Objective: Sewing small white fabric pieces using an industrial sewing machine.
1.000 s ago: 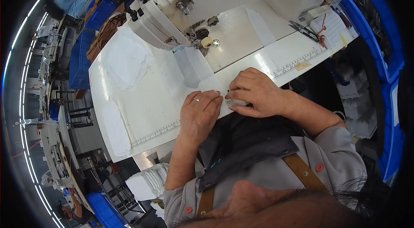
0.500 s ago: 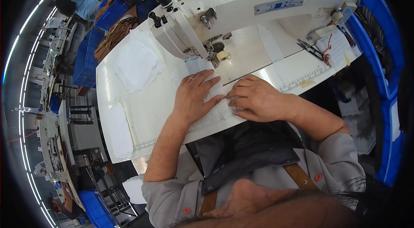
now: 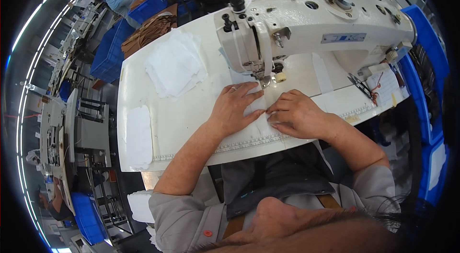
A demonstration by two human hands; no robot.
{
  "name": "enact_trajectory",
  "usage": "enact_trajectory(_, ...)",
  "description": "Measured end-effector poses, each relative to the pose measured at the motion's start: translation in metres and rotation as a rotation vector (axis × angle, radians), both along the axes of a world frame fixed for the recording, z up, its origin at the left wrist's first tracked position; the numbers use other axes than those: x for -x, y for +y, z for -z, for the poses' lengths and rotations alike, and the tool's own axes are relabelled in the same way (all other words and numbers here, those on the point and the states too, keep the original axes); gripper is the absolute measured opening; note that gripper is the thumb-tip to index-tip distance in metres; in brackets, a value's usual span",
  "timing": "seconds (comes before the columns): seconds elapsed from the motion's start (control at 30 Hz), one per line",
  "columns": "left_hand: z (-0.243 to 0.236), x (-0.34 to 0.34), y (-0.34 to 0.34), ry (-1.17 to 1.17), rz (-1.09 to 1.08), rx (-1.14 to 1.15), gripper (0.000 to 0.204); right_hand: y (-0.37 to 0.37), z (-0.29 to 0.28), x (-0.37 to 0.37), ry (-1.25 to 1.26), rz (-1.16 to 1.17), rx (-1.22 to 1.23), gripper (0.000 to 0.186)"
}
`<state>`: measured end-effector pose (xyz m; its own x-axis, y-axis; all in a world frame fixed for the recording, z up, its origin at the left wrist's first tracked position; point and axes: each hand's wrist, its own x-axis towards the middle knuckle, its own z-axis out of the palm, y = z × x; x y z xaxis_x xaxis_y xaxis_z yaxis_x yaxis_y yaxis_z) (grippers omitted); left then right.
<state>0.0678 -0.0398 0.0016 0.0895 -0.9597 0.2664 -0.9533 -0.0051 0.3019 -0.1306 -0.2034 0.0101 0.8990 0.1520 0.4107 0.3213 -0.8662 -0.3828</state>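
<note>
Below the needle area of a white sewing machine (image 3: pixel 297 33), a thin white fabric piece (image 3: pixel 255 105) lies on the pale tabletop. My left hand (image 3: pixel 235 109) rests over it with fingers stretched out, the fingertips close to the presser foot (image 3: pixel 264 81). To the right, my right hand (image 3: pixel 299 115) has its fingers bent and closed at the fabric's near right part. The thumb of my left hand almost meets the right fingertips. White on white makes the fabric's outline hard to follow, and both hands hide part of it.
White fabric stacks lie at the table's far left (image 3: pixel 175 66) and near left (image 3: pixel 139 137). Black thread snips (image 3: pixel 360 86) sit by a paper sheet (image 3: pixel 385 83) on the right. A measuring tape (image 3: pixel 249 143) runs along the front edge. Blue bins (image 3: pixel 111 49) stand beyond the table.
The whole view has shifted, so the machine and table appear farther right. My hands keep nearly the same pose on the fabric; the right hand sits slightly nearer the presser foot.
</note>
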Motion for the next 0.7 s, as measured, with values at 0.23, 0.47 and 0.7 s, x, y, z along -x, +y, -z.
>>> enact_trajectory(0.23, 0.003, 0.001, 0.002, -0.024, 0.057, 0.021, 0.043, -0.012, 0.0, -0.014, -0.023, 0.031, 0.115, 0.016)
enact_trajectory(0.47, 0.011, 0.001, 0.003, -0.042, 0.089, 0.038, 0.032, -0.024, 0.001, -0.031, -0.005, 0.05, 0.15, 0.015)
enact_trajectory(0.7, 0.015, -0.016, -0.013, -0.068, 0.075, 0.107, 0.022, -0.023, 0.011, -0.041, -0.081, 0.176, 0.126, 0.024)
